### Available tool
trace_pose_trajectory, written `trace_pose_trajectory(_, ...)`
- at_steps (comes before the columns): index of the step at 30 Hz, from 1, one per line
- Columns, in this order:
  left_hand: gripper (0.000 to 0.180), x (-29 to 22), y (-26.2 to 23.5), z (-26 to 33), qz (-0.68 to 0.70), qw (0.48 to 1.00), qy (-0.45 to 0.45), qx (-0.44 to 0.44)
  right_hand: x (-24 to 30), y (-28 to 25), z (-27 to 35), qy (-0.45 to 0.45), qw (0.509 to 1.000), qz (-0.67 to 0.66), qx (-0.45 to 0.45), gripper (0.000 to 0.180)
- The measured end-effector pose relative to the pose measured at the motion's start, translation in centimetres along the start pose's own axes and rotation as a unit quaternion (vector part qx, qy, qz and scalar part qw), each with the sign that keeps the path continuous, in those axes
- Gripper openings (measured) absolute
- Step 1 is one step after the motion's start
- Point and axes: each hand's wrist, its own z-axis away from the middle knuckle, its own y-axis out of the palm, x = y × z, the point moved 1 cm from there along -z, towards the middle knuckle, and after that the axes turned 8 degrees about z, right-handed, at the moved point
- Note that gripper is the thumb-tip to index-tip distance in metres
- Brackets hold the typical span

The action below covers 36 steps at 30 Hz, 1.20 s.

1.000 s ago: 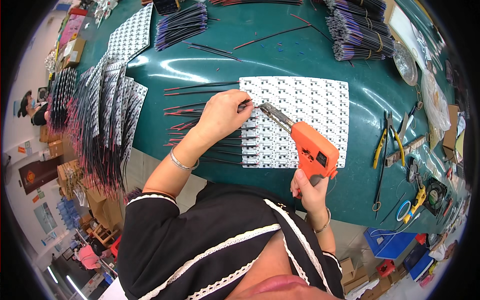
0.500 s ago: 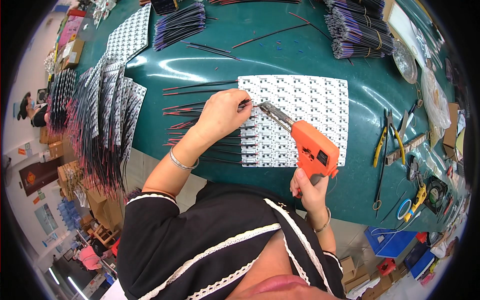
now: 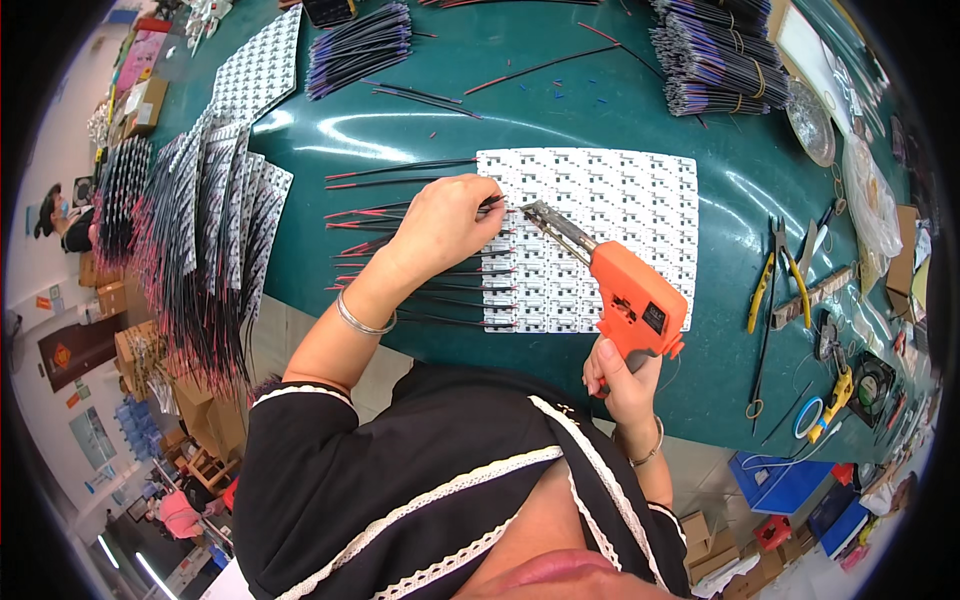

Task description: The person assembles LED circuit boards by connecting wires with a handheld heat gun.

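In front of me a white panel of small circuit boards (image 3: 600,220) lies flat on the green table. Several black and red wires (image 3: 450,290) run from its left edge out to the left. My left hand (image 3: 455,220) pinches a wire at that edge, its fingertips close together over the boards. My right hand (image 3: 622,380) is wrapped around the handle of an orange soldering gun (image 3: 635,290). The gun's metal tip points up and left, just right of my left fingertips; whether it touches the board I cannot tell.
Stacked panels with hanging wires (image 3: 210,220) fill the table's left edge. Bundles of wires (image 3: 360,50) lie at the back, with more banded bundles (image 3: 715,60) at the far right. Pliers (image 3: 780,270), a metal dish (image 3: 810,122) and a small black fan (image 3: 872,388) are on the right.
The soldering gun has shifted slightly right, its tip drawing a little away from my left fingertips. My left hand stays nearly in place.
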Motion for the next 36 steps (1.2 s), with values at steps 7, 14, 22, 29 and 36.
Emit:
trace_pose_trajectory(7, 0.009, 0.5, -0.7, -1.0, 0.023, 0.995, 0.056, 0.074, -0.2, -0.1, 0.0, 0.01, 1.0, 0.005, 0.0, 0.024)
trace_pose_trajectory(14, 0.008, 0.3, -0.8, -1.1, 0.008, 0.993, 0.075, 0.092, -0.3, -0.3, 0.2, 0.009, 1.0, 0.001, -0.003, 0.025)
trace_pose_trajectory(22, 0.01, 0.8, -0.7, -0.7, 0.044, 0.995, 0.062, 0.072, 1.1, -0.7, -0.5, -0.018, 1.0, 0.01, -0.019, 0.031)
trace_pose_trajectory(29, 0.01, 0.6, -0.6, -0.6, 0.075, 0.995, 0.023, 0.069, 1.0, -0.9, -0.3, -0.026, 0.999, 0.021, -0.007, 0.028)
trace_pose_trajectory(36, 0.01, 0.7, -0.8, -1.1, 0.06, 0.993, 0.017, 0.102, 0.0, -0.6, -0.1, 0.005, 1.0, 0.03, 0.004, 0.023)
